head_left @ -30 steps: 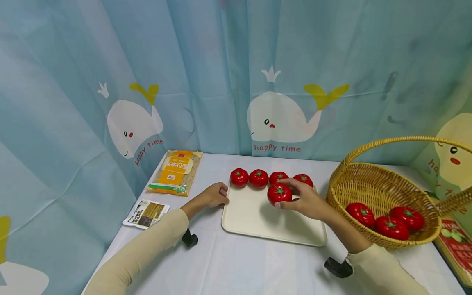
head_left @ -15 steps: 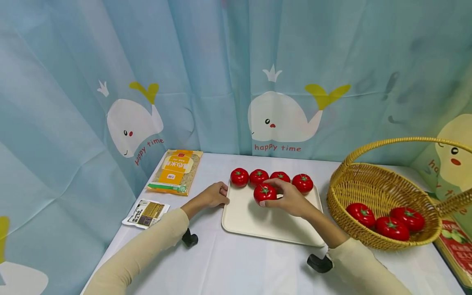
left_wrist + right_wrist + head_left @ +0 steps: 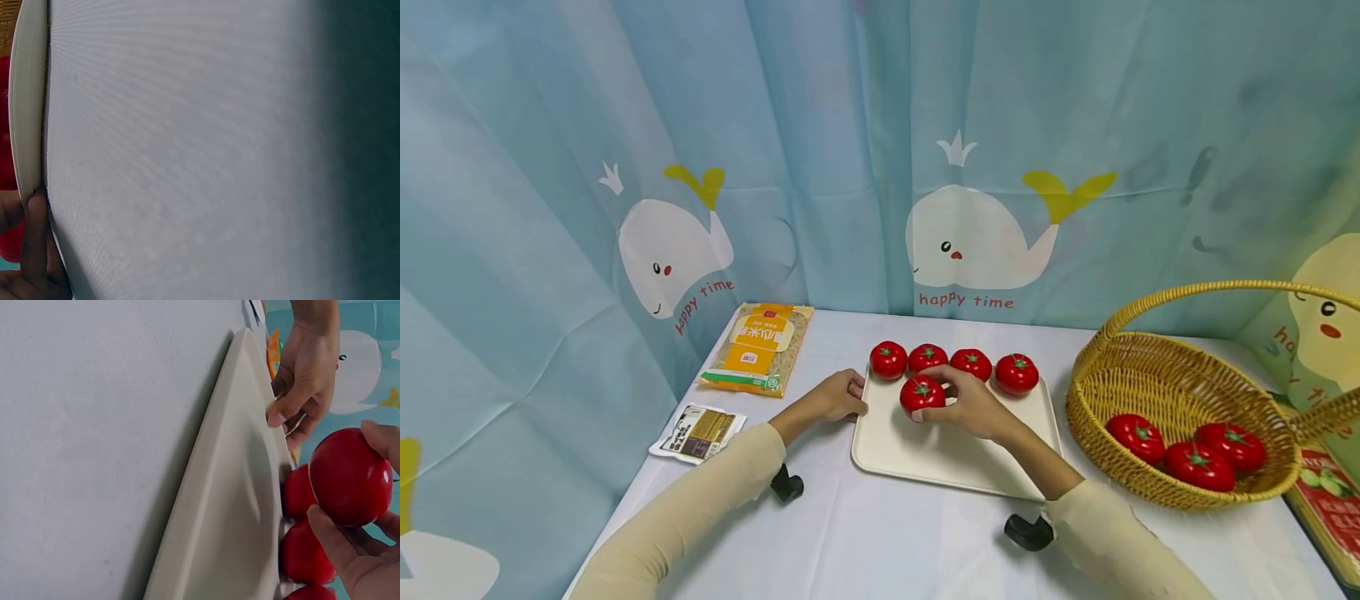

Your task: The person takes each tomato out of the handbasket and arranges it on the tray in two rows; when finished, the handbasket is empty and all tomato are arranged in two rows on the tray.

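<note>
One white desk (image 3: 917, 542) carries a wicker basket (image 3: 1180, 371) and, beside it, a cream tray (image 3: 940, 454). The left hand (image 3: 839, 396) pinches the tray's left side; the right hand (image 3: 973, 407) grasps a tomato (image 3: 917, 402), round, glossy and deep red with a green star-shaped calyx (image 3: 921, 386), held over the tray.

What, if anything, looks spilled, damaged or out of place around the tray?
Nothing stands out. Four tomatoes sit in a row along the far side of the tray, three more tomatoes lie in the wicker basket, and the right hand holds one tomato over the tray. I see no spill or damage.
</note>
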`<act>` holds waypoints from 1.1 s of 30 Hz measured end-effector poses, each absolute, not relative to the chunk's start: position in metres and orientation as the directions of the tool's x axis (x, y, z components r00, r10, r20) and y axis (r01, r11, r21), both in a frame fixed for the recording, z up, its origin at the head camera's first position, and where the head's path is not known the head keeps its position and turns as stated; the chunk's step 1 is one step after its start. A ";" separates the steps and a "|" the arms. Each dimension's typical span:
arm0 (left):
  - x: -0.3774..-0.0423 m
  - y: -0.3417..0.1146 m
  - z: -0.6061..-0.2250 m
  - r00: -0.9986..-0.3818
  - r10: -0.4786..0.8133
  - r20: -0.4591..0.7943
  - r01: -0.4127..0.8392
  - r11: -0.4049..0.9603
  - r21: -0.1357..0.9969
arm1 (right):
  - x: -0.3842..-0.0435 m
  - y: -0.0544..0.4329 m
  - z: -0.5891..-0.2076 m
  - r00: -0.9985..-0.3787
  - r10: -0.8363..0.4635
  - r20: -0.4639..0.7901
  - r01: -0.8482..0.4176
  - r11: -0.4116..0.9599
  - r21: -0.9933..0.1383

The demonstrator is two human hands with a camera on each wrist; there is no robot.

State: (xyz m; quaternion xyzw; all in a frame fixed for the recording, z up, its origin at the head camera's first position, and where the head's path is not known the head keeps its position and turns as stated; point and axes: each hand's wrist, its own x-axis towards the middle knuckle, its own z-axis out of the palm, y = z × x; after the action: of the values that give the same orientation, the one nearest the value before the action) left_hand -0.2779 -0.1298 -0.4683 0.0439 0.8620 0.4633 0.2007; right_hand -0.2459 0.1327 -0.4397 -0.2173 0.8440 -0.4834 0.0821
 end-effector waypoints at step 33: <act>-0.278 -0.130 -0.469 -0.915 0.268 -0.301 -0.103 0.567 0.817 | -0.259 0.098 -0.452 -0.909 -0.416 -0.020 -0.235 0.550 -0.801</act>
State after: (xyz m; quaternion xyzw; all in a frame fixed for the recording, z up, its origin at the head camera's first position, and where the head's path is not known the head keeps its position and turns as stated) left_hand -0.2782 -0.1299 -0.4686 0.0480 0.8620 0.4630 0.2005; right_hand -0.2594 0.0978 -0.4519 -0.1861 0.8742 -0.4362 0.1041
